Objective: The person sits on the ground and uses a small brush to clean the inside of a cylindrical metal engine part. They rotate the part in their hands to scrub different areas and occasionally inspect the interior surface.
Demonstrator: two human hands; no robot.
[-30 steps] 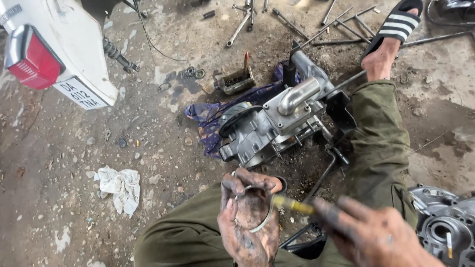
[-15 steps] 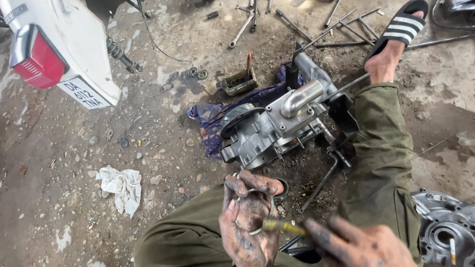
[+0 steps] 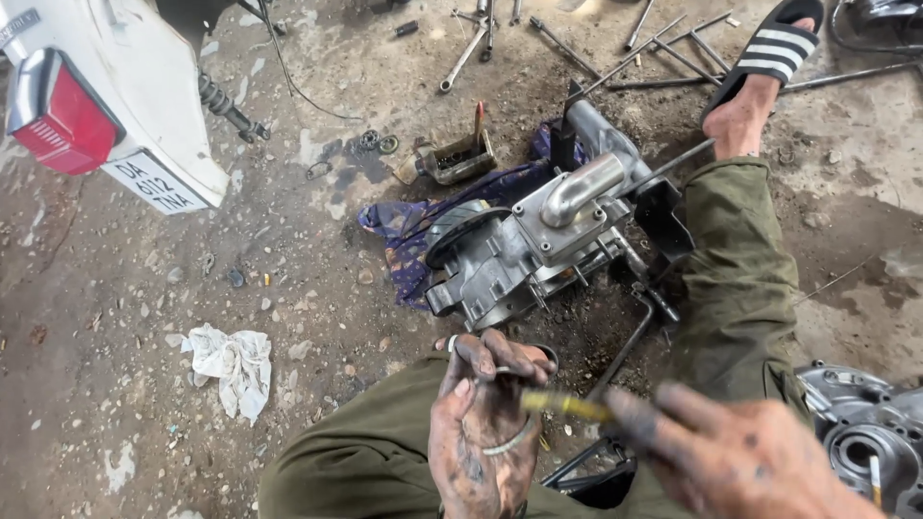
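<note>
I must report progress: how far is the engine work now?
Done: the engine lies out on the ground, and a side cover lies off, apart. In hand: the left hand holds a metal ring; the right hand works it with a yellow-handled tool. Left: the cover is not yet back on.

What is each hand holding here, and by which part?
The left hand pinches a thin metal ring by its rim. The right hand grips a yellow-handled tool by the handle's rear; its tip meets the ring.
</note>
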